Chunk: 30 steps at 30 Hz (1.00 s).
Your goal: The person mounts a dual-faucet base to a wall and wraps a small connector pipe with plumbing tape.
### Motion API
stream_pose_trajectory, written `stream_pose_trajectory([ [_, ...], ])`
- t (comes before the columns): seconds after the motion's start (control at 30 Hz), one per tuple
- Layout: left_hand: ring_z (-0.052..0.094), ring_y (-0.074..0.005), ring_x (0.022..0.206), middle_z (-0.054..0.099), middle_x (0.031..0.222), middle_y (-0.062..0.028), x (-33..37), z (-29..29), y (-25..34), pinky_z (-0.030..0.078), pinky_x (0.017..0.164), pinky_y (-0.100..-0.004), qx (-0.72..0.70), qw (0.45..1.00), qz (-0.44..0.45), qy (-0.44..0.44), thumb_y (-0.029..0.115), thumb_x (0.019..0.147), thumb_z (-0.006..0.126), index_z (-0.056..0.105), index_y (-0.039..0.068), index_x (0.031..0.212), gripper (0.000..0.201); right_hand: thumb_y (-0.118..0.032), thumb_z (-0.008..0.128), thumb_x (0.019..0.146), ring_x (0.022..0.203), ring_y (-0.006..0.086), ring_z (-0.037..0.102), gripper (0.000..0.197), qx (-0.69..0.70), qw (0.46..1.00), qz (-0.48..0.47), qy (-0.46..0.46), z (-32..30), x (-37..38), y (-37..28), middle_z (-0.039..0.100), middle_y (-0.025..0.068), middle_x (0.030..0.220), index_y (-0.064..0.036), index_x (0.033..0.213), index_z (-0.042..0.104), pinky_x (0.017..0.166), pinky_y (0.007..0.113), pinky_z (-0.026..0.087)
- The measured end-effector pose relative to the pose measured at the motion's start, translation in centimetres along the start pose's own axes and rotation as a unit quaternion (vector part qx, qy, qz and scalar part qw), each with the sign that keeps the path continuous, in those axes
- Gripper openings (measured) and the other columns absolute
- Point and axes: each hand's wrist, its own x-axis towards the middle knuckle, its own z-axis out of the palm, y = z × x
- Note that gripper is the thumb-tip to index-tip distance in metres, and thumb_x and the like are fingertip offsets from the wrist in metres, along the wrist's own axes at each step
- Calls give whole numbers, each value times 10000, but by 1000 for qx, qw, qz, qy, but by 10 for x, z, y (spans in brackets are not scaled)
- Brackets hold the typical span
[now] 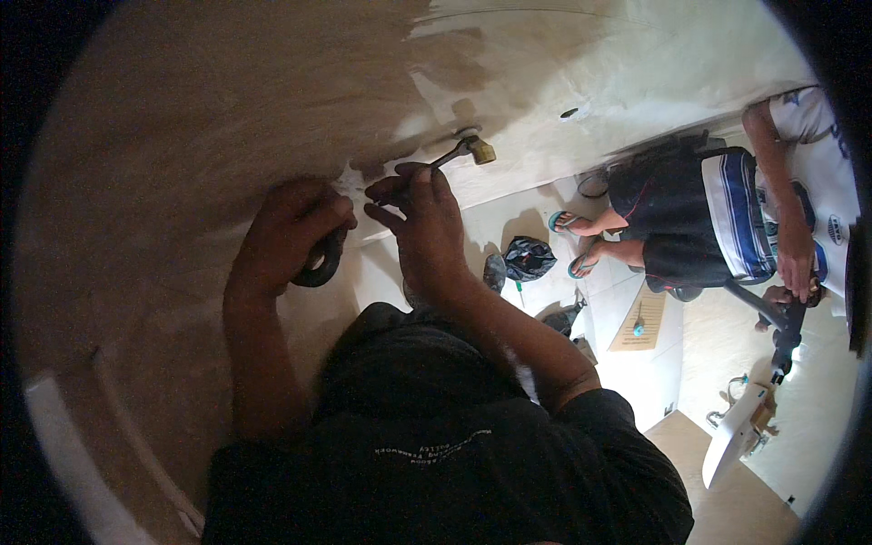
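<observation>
My left hand (295, 218) is closed around a thick black ring-shaped thing (320, 263), whose lower loop shows beneath the fingers. Its exact kind is hard to make out in the shade. Close by on its right, my right hand (429, 222) has its fingers bent around the lower end of a slim dark metal tool, perhaps a wrench (450, 155). That bar slants up to a brass fitting (484, 152) at the pale wall. Between the two hands, a whitish patch (349, 182) shows; I cannot tell what it is.
A smeared wall (536, 64) with a small dark hole (569, 113) runs along the top. At right another person (672, 218) in dark shorts and flip-flops holds a dark tool (787, 336). A black bag (529, 259), cardboard (639, 318) and a white basin (732, 439) are also there.
</observation>
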Motion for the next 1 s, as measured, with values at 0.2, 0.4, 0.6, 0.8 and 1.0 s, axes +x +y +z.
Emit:
stream_pose_trajectory([
  [0.2, 534, -126, 664, 598, 705, -48, -8, 5, -14, 437, 652, -316, -1, 996, -77, -49, 351, 927, 617, 686, 12, 863, 352, -119, 629, 914, 1001, 209, 658, 404, -272, 960, -45, -42, 3, -4, -15, 677, 142, 1051, 61, 1245, 482, 897, 333, 542],
  [0.4, 515, -170, 653, 587, 757, -61, -9, 26, -29, 427, 653, -326, -95, 985, -130, -61, 522, 978, 466, 648, 5, 962, 549, -65, 655, 890, 936, 223, 672, 428, -292, 956, 8, -6, 10, -12, -23, 667, 142, 1022, 54, 1264, 485, 832, 347, 548],
  [0.6, 589, -211, 736, 610, 820, -117, -2, 55, -47, 465, 692, -355, 15, 993, -99, -59, 556, 1007, 384, 614, -13, 998, 614, -199, 490, 986, 788, 234, 633, 345, -30, 991, 104, 81, 12, -8, -21, 616, 142, 898, 32, 1243, 477, 710, 350, 525],
  [0.8, 638, -232, 735, 661, 820, -135, -12, 80, -31, 472, 635, -348, -110, 986, -76, -95, 560, 1034, 293, 622, -19, 963, 670, -217, 462, 1002, 780, 249, 620, 316, -97, 986, 104, 83, 24, -6, -27, 631, 149, 825, 25, 1199, 510, 738, 355, 505],
  [1.0, 595, -227, 678, 643, 776, -155, 2, 88, -20, 453, 612, -359, -89, 983, -147, -67, 506, 1054, 289, 604, -19, 969, 619, -203, 391, 1033, 825, 241, 632, 286, -353, 934, -18, -51, -10, 20, -4, 689, 191, 946, 48, 1142, 473, 768, 352, 505],
])
